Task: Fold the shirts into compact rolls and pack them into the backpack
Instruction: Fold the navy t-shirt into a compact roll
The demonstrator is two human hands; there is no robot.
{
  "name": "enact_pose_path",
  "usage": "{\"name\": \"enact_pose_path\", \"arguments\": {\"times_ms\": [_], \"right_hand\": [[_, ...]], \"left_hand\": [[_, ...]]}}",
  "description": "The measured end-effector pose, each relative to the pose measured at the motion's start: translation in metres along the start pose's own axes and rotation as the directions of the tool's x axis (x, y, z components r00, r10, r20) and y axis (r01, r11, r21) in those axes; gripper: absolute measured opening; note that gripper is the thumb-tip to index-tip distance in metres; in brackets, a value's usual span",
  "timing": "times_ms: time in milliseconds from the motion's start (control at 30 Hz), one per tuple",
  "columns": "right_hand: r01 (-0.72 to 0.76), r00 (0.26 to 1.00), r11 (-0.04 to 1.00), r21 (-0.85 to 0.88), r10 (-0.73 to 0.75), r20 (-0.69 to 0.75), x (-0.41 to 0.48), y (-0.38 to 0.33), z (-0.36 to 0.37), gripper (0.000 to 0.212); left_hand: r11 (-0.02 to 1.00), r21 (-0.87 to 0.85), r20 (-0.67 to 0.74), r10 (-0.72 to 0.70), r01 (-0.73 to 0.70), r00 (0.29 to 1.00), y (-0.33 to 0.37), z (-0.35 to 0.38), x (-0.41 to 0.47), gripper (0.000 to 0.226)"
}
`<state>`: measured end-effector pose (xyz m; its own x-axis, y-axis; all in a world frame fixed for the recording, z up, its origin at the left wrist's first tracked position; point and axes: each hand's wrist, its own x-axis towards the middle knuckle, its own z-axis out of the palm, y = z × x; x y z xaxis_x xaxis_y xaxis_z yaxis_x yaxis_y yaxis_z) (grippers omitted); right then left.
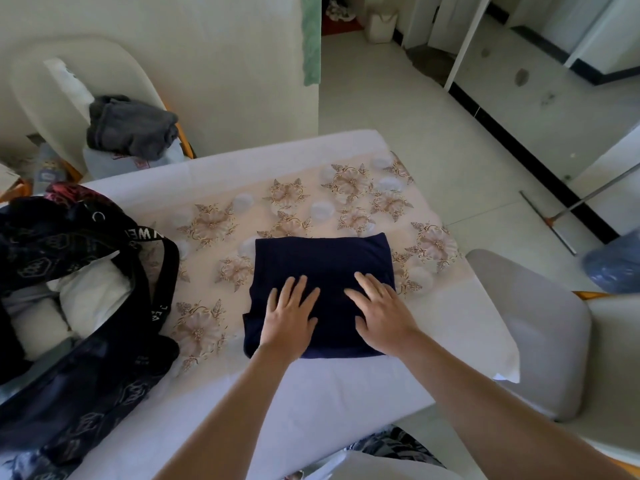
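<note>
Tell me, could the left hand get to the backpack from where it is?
Probably yes. The left hand lies flat on the shirt, holding nothing, and only tablecloth separates it from the open backpack.

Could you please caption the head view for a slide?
Left hand and right hand press flat on a folded navy-blue shirt on the floral tablecloth, beside an open black patterned backpack.

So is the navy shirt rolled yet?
No, folded flat: the navy shirt lies as a rectangle under the left hand and right hand.
</note>
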<state>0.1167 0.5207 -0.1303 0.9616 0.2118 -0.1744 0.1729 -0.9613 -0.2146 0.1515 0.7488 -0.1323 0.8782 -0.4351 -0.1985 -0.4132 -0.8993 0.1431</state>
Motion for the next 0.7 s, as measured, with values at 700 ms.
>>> {"name": "enact_pose_path", "arguments": {"times_ms": [700], "right_hand": [[-0.658,0.728,0.535,0.529,0.631,0.268,0.121,0.062,-0.050,0.073]], "left_hand": [[0.999,-0.033,0.107,-0.031,0.035,0.994,0.003,-0.025,0.103,0.074]]}}
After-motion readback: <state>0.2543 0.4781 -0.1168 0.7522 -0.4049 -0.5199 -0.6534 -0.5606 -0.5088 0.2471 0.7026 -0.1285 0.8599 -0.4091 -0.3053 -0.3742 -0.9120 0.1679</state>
